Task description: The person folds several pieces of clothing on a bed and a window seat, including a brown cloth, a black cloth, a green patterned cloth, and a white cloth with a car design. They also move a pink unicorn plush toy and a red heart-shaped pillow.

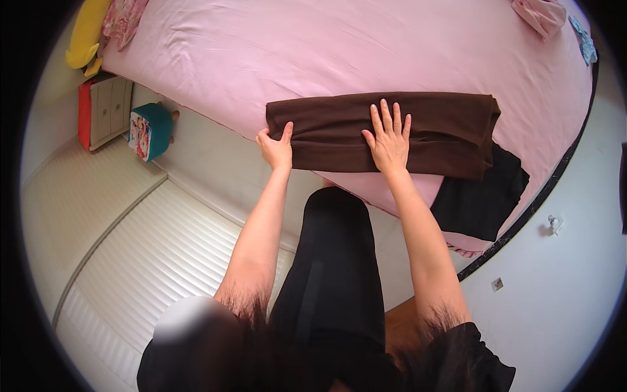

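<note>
A pair of dark brown trousers (326,124) lies folded into a long strip across the near part of the bed. At its left end, my left hand (277,149) grips the near corner, thumb on top and the other fingers partly hidden at the edge. My right hand (390,142) rests flat on the middle of the cloth with its fingers spread. Partly under the right end of the trousers is a folded black garment (480,196).
The bed has a pink sheet (313,49). Pink cloth (541,16) and a small light-blue item (583,40) lie at its far right. To the left stand a teal stool (153,130) and a cabinet (110,111); a yellow plush-looking object (85,32) is above them.
</note>
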`<state>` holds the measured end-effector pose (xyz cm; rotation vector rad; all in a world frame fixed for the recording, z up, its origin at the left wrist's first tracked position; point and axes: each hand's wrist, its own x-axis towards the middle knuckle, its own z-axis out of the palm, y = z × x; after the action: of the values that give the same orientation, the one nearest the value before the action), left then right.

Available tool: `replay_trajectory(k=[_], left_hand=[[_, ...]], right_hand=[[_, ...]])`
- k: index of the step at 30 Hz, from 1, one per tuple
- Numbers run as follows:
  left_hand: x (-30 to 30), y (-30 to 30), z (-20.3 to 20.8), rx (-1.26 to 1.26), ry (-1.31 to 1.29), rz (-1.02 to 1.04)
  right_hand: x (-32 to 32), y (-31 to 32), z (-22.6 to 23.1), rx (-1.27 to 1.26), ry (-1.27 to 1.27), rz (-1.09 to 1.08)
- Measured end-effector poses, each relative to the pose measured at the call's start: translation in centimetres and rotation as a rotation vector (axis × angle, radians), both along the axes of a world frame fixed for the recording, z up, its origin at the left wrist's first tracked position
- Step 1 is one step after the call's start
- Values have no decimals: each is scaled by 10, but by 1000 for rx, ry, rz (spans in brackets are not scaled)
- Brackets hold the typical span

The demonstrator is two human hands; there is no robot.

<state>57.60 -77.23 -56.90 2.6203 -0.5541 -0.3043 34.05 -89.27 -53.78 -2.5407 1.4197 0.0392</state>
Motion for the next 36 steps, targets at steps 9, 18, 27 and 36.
replay_trajectory(k=[9, 18, 27, 36], left_hand=[[2, 8, 22, -222, 240, -162], [-5, -18, 84, -303, 487, -299], [-180, -109, 193, -576, 726, -529], [-308, -170, 131, -419, 799, -754]], right_hand=[[59, 18, 5, 63, -138, 50], [65, 14, 9, 162, -226, 17], [-53, 13, 136, 1181, -1649, -686], [-244, -59, 80, 732, -1530, -1138]])
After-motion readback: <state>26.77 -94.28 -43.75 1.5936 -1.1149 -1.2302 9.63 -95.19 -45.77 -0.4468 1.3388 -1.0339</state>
